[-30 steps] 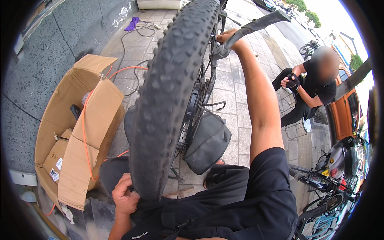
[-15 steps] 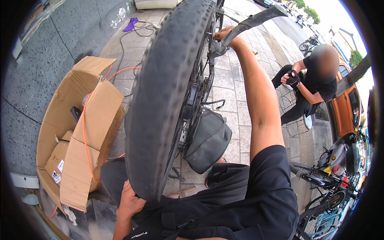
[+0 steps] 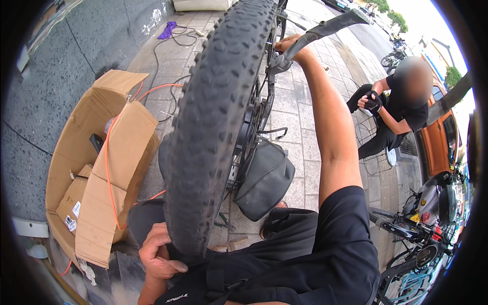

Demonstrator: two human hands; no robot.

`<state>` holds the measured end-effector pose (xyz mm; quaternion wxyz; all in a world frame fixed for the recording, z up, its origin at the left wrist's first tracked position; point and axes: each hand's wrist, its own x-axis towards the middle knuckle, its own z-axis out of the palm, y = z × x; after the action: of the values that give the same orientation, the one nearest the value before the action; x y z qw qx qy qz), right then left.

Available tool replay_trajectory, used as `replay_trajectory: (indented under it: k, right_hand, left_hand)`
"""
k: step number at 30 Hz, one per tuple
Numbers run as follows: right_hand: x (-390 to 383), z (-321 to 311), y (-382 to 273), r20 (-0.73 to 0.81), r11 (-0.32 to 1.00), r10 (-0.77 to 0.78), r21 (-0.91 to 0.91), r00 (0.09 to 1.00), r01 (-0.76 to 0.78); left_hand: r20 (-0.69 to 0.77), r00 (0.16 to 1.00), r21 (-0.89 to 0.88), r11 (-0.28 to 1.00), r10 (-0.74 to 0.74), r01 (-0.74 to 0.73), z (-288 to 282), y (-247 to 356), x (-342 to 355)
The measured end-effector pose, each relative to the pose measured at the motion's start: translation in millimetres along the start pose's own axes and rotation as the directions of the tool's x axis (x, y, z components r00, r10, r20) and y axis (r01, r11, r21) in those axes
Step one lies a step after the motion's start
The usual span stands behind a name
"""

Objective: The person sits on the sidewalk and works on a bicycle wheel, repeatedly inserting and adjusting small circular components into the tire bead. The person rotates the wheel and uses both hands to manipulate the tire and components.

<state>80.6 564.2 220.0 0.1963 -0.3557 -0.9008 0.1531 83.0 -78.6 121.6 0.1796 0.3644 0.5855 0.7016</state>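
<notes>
A fat, knobbly black tyre (image 3: 216, 117) on a bicycle wheel stands upright in front of me and fills the middle. My left hand (image 3: 158, 251) is at its near lower edge, fingers bent beside the sidewall and thumb held apart; nothing is in it. My right arm reaches far forward, and my right hand (image 3: 295, 49) is bent against the bicycle frame beside the kickstand (image 3: 323, 33). Its fingertips are hidden behind the metal parts, so what they grip does not show. A dark grey bag or saddle-like shape (image 3: 264, 178) lies under the frame.
An open cardboard box (image 3: 117, 152) stands at left with an orange hose (image 3: 108, 162) over it. Cables and a purple cloth (image 3: 166, 30) lie on the paving. At right sits a person in black (image 3: 391, 109); parked bikes (image 3: 427, 218) and an orange car (image 3: 437, 142) are there too.
The tyre's tread was smeared by motion and now shows sharply. My left hand has lifted slightly and its thumb has come away from the tyre. My right hand has barely moved.
</notes>
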Motion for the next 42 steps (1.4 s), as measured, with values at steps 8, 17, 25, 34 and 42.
replay_trajectory:
  k: [8, 17, 25, 34, 42]
  right_hand:
    - [5, 2, 6, 0.009, 1.0, -0.001, -0.03, 1.0, 0.002]
    - [-3, -1, -4, -0.007, 1.0, -0.013, 0.017, 1.0, 0.013]
    - [6, 4, 8, 0.01, 0.997, 0.041, 0.064, 0.999, -0.042]
    - [3, 1, 7, 0.019, 1.0, -0.016, -0.015, 1.0, 0.016]
    - [-1, -2, -4, 0.021, 0.999, 0.04, -0.012, 0.999, -0.04]
  left_hand:
    - [0.044, 0.958, 0.262, 0.929, -0.283, 0.262, -6, -31, -29]
    - [0.01, 0.954, 0.421, 0.867, -0.299, 0.267, -19, -41, -20]
    - [-0.086, 0.975, -0.16, 0.969, -0.204, 0.188, 4, -20, -11]
    - [0.045, 0.98, 0.055, 0.98, -0.195, 0.193, -8, -28, -27]
    - [0.028, 0.919, 0.14, 0.912, -0.393, 0.385, -11, -38, -35]
